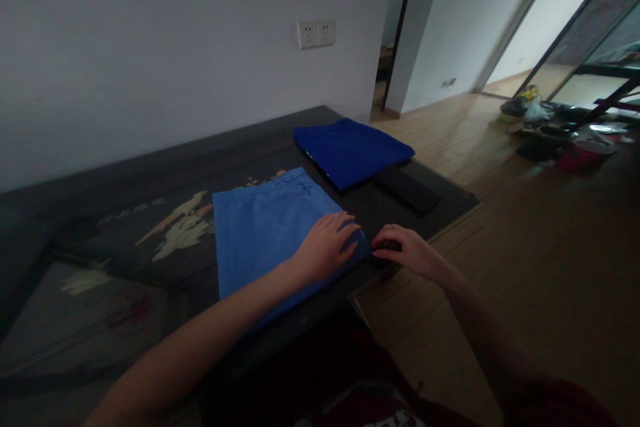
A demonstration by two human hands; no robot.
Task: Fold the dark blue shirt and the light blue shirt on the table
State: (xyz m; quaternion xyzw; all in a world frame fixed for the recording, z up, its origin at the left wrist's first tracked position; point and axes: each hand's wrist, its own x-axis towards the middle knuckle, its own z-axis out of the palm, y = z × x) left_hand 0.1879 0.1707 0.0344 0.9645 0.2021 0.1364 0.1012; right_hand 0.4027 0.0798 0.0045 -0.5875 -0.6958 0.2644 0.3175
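A light blue folded cloth [260,227], with a seam along its far edge like a garment's, lies on the dark table near its front edge. My left hand [325,247] rests on the right part of this cloth, fingers stretched out and slightly apart. At the cloth's right corner, my right hand [403,252] is closed in a pinch, thumb and fingertips gripping the edge. Farther back, a darker blue folded cloth [355,150] lies flat, apart from both hands. Beside it on the right is a flat black rectangular object [409,191].
The dark tabletop [165,173] has a painted pattern and borders a white wall with a double socket [316,33]. Past the table's right edge is wooden floor [475,140]. Bags and containers [560,130] stand on the floor at far right.
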